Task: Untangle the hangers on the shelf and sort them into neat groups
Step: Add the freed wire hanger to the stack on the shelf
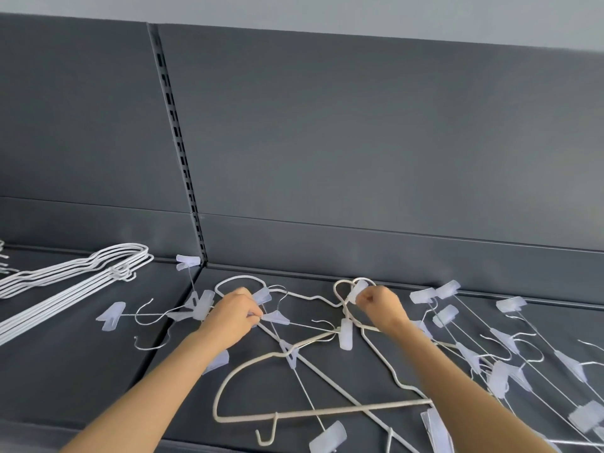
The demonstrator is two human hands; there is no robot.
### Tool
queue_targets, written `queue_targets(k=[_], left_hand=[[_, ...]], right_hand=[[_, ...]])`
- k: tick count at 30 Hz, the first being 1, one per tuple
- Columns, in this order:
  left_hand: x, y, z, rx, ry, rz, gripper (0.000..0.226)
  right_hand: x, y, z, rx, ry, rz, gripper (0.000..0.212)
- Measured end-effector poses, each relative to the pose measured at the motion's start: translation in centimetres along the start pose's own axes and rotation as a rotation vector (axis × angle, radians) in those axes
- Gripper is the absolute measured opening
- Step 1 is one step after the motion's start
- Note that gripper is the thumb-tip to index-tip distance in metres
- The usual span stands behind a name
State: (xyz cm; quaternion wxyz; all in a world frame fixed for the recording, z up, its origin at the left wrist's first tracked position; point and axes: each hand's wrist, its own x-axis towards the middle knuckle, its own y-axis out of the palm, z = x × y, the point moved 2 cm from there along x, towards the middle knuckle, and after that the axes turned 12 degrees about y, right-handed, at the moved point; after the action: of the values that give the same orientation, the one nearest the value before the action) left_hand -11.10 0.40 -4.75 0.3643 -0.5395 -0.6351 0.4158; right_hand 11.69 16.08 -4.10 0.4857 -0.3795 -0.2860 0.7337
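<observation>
Shelf, far left: neat stack of white wire hangers, lying flat. Centre-left: left hand, grip pinching the thin wire of a clip hanger in the tangle. Right of it: right hand, grip pinching a translucent clip. Near centre: cream hanger, thin wires crossing it. Right: tangled clip hangers spread over the shelf.

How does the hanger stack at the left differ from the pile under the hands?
The stack lies nested and aligned; the pile crosses at all angles. The stack is plain wire only; the pile mixes in clip hangers. No hand touches the stack; the left hand and right hand grip the pile. Both lie on the shelf.
</observation>
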Motion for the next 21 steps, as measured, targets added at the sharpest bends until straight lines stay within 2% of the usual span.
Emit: queue_targets(k=[2,5,7,9,12,17,21], left_hand=[[-0.1,0.0,0.0,-0.001,-0.001,0.004,0.02],[-0.3,-0.2,0.2,-0.001,0.006,0.003,0.019],[-0.6,-0.4,0.1,-0.004,0.006,0.003,0.018],[-0.8,-0.5,-0.1,-0.009,0.006,-0.003,0.019],[-1.2,-0.7,-0.2,-0.036,0.004,-0.033,0.021],[-1.5,-1.9,-0.1,-0.165,-0.046,-0.21,0.018],[-1.5,-2.5,-0.8,-0.154,-0.01,-0.227,0.017]], right_hand=[[-0.1,0.1,-0.6,-0.134,0.067,0.027,0.023],[-0.6,0.8,-1.6,-0.215,0.011,0.08,0.015],[-1.1,1.0,-1.7,-0.17,-0.037,0.095,0.009],[-1.2,1.1,-1.7,-0.128,-0.07,0.094,0.012],[-0.9,0.4,-1.6,-0.114,-0.096,0.023,0.015],[-0.4,-2.6,-2.0,0.004,-0.061,-0.093,0.012],[-0.4,-2.6,-2.4,0.026,-0.047,-0.106,0.011]])
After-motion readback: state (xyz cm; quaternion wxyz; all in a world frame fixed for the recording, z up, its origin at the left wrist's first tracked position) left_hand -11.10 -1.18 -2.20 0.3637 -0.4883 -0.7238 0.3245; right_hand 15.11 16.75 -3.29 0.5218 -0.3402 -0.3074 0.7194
